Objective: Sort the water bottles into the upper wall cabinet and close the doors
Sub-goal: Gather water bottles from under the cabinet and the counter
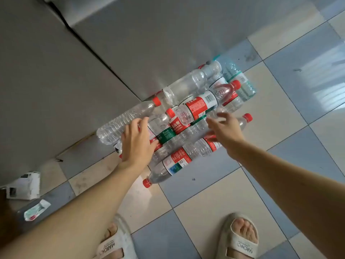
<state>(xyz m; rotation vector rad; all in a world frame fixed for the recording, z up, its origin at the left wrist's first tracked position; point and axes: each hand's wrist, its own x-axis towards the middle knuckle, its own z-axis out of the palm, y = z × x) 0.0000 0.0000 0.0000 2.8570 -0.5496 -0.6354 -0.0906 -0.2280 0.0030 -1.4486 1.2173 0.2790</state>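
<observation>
— Where were the water bottles?

— Lying in a heap on the tiled floor, right against the grey cabinet front — most with red caps, some with red-and-green labels.

— And the hands?

— Both were stretched down over the heap. The left hand had its fingers spread and relaxed, lying on or just above the bottles, grasping nothing. The right hand was blurred, fingers loose and splayed, also holding nothing.

— Anything else?

— Two pale slippers below, and torn packaging at the left.
</observation>
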